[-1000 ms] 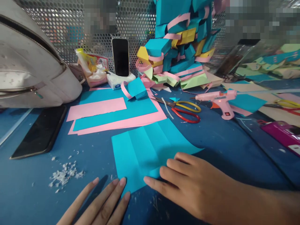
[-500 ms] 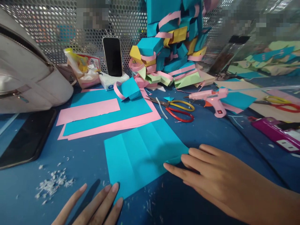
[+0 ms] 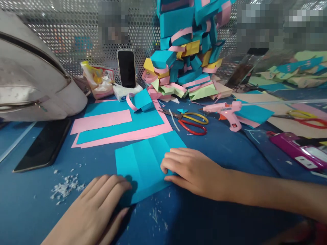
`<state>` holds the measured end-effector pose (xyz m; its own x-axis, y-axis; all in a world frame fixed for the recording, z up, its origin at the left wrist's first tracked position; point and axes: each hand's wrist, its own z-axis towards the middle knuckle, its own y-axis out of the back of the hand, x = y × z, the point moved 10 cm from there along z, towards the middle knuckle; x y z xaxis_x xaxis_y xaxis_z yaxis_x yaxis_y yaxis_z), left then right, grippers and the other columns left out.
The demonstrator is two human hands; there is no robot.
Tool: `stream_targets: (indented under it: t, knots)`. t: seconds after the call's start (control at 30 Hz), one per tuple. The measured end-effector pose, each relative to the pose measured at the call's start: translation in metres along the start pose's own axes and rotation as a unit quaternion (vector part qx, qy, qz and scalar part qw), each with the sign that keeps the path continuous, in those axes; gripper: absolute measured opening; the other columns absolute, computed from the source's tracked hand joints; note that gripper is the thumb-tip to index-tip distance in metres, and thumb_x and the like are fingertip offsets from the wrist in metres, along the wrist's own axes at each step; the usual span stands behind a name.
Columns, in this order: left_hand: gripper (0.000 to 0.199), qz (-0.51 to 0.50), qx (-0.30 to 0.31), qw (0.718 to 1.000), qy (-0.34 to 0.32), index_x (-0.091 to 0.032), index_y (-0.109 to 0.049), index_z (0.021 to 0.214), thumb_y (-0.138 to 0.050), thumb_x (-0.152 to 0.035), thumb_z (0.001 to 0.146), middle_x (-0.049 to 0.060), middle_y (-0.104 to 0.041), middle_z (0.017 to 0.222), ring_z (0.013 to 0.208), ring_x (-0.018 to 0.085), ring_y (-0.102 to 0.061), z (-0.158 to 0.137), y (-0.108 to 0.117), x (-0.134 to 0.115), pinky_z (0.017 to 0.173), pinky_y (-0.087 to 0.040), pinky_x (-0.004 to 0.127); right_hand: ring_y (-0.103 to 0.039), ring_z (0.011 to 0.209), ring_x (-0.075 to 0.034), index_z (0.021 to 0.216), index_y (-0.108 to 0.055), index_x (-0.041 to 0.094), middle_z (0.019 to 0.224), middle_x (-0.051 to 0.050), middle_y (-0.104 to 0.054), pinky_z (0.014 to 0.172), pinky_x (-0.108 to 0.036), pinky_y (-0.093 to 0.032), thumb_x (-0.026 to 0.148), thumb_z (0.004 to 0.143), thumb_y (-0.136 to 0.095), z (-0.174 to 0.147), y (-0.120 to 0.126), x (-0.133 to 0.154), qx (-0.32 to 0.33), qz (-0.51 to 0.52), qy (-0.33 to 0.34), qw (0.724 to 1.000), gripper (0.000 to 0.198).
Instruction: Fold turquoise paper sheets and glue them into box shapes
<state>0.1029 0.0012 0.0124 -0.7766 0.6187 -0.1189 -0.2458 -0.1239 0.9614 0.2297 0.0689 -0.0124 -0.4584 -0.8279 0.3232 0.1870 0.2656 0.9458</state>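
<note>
A sheet of blue paper [image 3: 139,170] with several parallel creases lies on the table before me, its near edge turned up slightly in a narrow strip. At its near left corner, my left hand [image 3: 102,200] is closed on the paper, fingers on top and the thumb by the near edge. My right hand [image 3: 194,172] covers the right part of the sheet. Its fingers are curled and the thumb sits at the near edge, closed on the paper; the right near corner is hidden under this hand.
Behind the sheet lie pink paper [image 3: 102,121], scissors [image 3: 189,120] and a pink glue gun [image 3: 226,110]. A tall stack of folded paper pieces [image 3: 178,58] stands at the back. Left are a phone [image 3: 46,143], white scraps [image 3: 66,187] and a bag [image 3: 38,78]; right, a purple power strip [image 3: 301,151].
My left hand has moved up and right onto the paper's corner and its spread fingers have closed. My right hand has slid left over the sheet, fingers now curled. The view has shifted slightly.
</note>
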Motion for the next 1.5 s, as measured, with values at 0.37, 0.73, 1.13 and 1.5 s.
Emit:
stream_targets:
  t: [0.37,0.73,1.13,1.5]
  knots:
    - [0.025,-0.103,0.126,0.986,0.029,-0.021,-0.054,0.080,-0.038,-0.023,0.100,0.000,-0.053,0.082,0.071,0.016,-0.048,0.026,-0.037,0.007,0.067,-0.034,0.030,-0.039,0.074,-0.016,0.086,-0.054,0.020,0.081,0.000,-0.050,0.064,-0.029,-0.026,0.032,0.100,-0.047,0.002,-0.011,-0.002,0.004,-0.066,0.066,0.996,0.020]
    - [0.023,-0.038,0.073,0.997,-0.009,-0.023,-0.054,0.079,-0.041,-0.021,0.098,0.000,-0.054,0.079,0.068,0.019,-0.048,0.028,-0.035,0.005,0.064,-0.026,0.032,-0.032,0.069,-0.017,0.092,-0.054,0.023,0.080,0.000,-0.048,0.061,-0.032,-0.019,0.017,0.095,-0.050,-0.003,-0.013,0.004,-0.028,-0.111,0.112,0.987,0.007]
    - [0.022,0.055,0.022,0.997,-0.058,-0.019,-0.056,0.077,-0.045,-0.018,0.095,0.000,-0.054,0.071,0.064,0.017,-0.049,0.033,-0.021,-0.003,0.066,-0.029,0.032,-0.040,0.074,-0.019,0.094,-0.055,0.024,0.082,-0.001,-0.053,0.062,-0.033,-0.023,0.014,0.091,-0.051,-0.005,-0.009,0.011,-0.038,-0.157,0.124,0.979,0.012]
    - [0.045,0.056,0.020,0.994,-0.095,-0.040,-0.051,0.135,-0.028,-0.018,0.103,0.002,-0.062,0.109,0.092,0.019,-0.052,0.028,-0.024,-0.017,0.088,-0.030,0.036,-0.044,0.074,-0.017,0.100,-0.062,0.022,0.084,-0.001,-0.058,0.071,-0.034,-0.032,0.013,0.095,-0.048,-0.014,0.008,0.025,-0.153,-0.190,0.156,0.957,0.017]
